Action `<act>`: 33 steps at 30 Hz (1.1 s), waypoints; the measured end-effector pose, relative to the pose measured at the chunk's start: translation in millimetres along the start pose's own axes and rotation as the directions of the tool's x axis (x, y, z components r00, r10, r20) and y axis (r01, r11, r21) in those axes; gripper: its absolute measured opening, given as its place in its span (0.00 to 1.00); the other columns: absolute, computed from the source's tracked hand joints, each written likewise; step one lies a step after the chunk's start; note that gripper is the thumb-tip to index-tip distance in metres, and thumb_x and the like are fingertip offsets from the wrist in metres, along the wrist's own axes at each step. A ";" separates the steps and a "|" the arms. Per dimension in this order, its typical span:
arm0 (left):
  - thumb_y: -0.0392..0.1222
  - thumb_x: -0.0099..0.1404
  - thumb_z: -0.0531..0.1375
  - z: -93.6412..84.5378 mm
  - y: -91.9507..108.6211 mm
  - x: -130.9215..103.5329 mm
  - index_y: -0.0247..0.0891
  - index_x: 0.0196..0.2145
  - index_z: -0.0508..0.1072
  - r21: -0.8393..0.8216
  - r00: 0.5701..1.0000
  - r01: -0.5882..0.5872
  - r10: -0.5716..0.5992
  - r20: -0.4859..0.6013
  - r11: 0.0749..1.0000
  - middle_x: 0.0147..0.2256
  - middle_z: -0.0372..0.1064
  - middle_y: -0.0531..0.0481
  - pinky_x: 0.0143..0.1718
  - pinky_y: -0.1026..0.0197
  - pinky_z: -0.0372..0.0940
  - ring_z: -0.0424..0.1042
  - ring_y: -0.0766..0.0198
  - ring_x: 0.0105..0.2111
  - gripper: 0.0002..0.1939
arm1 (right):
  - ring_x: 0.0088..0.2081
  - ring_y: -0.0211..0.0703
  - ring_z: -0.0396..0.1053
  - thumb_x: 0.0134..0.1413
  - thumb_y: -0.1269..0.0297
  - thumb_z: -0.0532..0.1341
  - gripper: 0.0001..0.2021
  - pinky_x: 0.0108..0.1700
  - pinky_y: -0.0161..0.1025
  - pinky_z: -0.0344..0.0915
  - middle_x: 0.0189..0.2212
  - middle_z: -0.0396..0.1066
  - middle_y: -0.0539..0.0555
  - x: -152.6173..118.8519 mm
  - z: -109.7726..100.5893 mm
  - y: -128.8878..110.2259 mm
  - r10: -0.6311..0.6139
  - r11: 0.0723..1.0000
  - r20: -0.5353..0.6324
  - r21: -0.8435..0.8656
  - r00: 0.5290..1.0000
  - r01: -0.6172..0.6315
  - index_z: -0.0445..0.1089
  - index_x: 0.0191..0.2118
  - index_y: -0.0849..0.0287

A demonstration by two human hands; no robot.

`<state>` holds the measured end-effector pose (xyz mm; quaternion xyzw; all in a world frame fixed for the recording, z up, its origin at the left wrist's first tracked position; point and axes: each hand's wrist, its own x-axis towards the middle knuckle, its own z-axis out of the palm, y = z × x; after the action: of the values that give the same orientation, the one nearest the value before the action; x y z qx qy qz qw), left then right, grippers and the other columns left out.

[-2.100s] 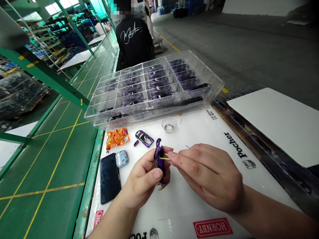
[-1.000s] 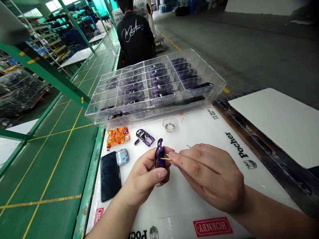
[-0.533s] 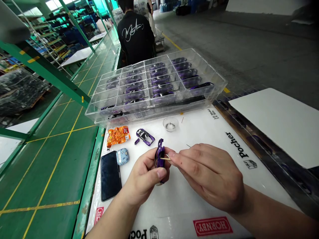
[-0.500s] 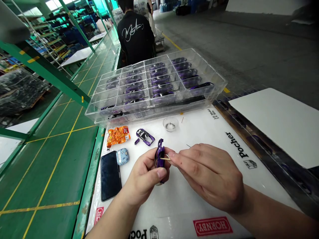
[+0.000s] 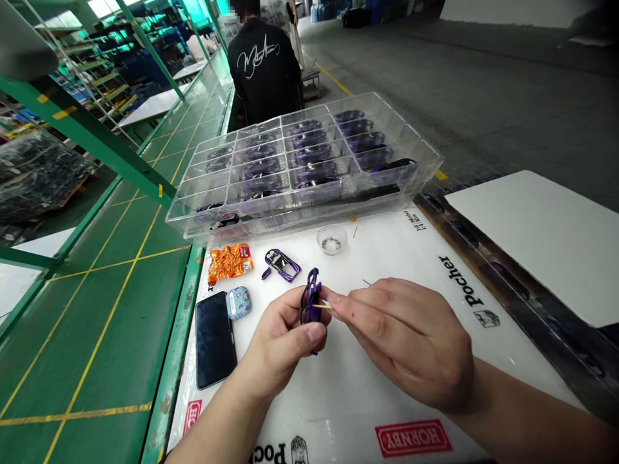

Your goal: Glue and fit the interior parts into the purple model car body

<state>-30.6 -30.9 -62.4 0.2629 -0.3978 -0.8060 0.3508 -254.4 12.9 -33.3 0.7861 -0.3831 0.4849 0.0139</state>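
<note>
My left hand [image 5: 285, 338] is closed on a purple and black car body part [image 5: 313, 298], held on edge above the white mat. Between the thumb and fingertips of my right hand [image 5: 406, 335] is a thin pale stick [image 5: 320, 306], its tip at the face of the purple part. Behind my hands, another purple car body [image 5: 283, 265] lies on the mat with a small purple piece [image 5: 265, 274] beside it. A small clear dish [image 5: 332, 240] holding tiny bits stands farther back.
Beyond the dish is a clear compartment tray [image 5: 300, 206] of purple parts. On the left lie an orange packet [image 5: 231, 261], a phone [image 5: 215, 341] and a blue patterned case [image 5: 240, 302]. A person in black [image 5: 265, 71] sits ahead. A white board [image 5: 536, 238] is at right.
The purple part in my left hand has tilted slightly, and the stick's tip has shifted a little up and right against it. Both hands keep their hold.
</note>
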 end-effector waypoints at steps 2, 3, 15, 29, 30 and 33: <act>0.49 0.69 0.81 -0.7 -0.4 0.6 0.36 0.54 0.86 -0.002 1.000 0.007 -0.007 -0.004 1.000 0.30 0.60 0.58 0.29 0.65 0.55 0.57 0.70 0.27 0.22 | 0.41 0.46 0.81 0.76 0.81 0.67 0.16 0.42 0.48 0.74 0.47 0.88 0.60 -0.2 0.5 0.4 -0.003 1.000 -0.007 -0.001 1.000 0.003 0.80 0.64 0.72; 0.49 0.68 0.81 -1.1 -0.5 0.7 0.35 0.54 0.86 -0.003 1.000 0.012 -0.012 -0.005 1.000 0.29 0.60 0.58 0.29 0.65 0.56 0.57 0.71 0.27 0.22 | 0.41 0.46 0.81 0.76 0.81 0.67 0.16 0.42 0.48 0.74 0.47 0.88 0.60 -0.3 0.6 0.6 -0.001 1.000 -0.008 -0.001 1.000 0.001 0.80 0.64 0.72; 0.49 0.67 0.82 0.8 1.4 -1.1 0.36 0.50 0.86 -0.007 0.999 0.032 -0.032 -0.029 0.999 0.30 0.62 0.57 0.29 0.65 0.57 0.59 0.70 0.27 0.21 | 0.41 0.46 0.81 0.75 0.81 0.68 0.17 0.42 0.48 0.76 0.47 0.88 0.61 -2.9 -0.1 2.1 0.003 1.000 -0.003 0.007 1.000 -0.003 0.79 0.64 0.70; 0.49 0.68 0.82 0.3 1.9 1.8 0.34 0.57 0.85 -0.025 0.999 0.040 -0.040 -0.013 0.999 0.31 0.65 0.56 0.28 0.65 0.53 0.60 0.71 0.26 0.26 | 0.42 0.46 0.84 0.72 0.83 0.71 0.18 0.44 0.46 0.79 0.47 0.89 0.61 -1.8 1.5 5.5 0.001 1.000 -0.004 -0.002 1.000 -0.001 0.80 0.62 0.69; 0.49 0.69 0.81 0.8 2.4 2.6 0.34 0.58 0.84 -0.037 0.999 0.045 -0.045 -0.011 0.998 0.32 0.66 0.55 0.28 0.65 0.53 0.60 0.71 0.26 0.26 | 0.42 0.45 0.85 0.72 0.83 0.71 0.17 0.45 0.45 0.80 0.47 0.89 0.60 -0.3 2.2 6.0 0.018 1.000 0.000 0.005 1.000 -0.018 0.80 0.61 0.68; 0.49 0.70 0.81 2.6 4.0 4.6 0.37 0.60 0.82 -0.084 0.998 0.057 -0.054 0.041 0.995 0.34 0.68 0.54 0.27 0.65 0.56 0.62 0.70 0.28 0.27 | 0.43 0.42 0.86 0.75 0.80 0.71 0.14 0.48 0.42 0.83 0.46 0.89 0.57 3.9 3.5 6.6 0.106 0.994 0.013 0.034 0.994 -0.106 0.82 0.60 0.64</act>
<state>-33.8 -35.0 -58.4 0.2431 -0.3621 -0.8365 0.3317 -254.9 4.6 -34.5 0.7673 -0.4160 0.4872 -0.0275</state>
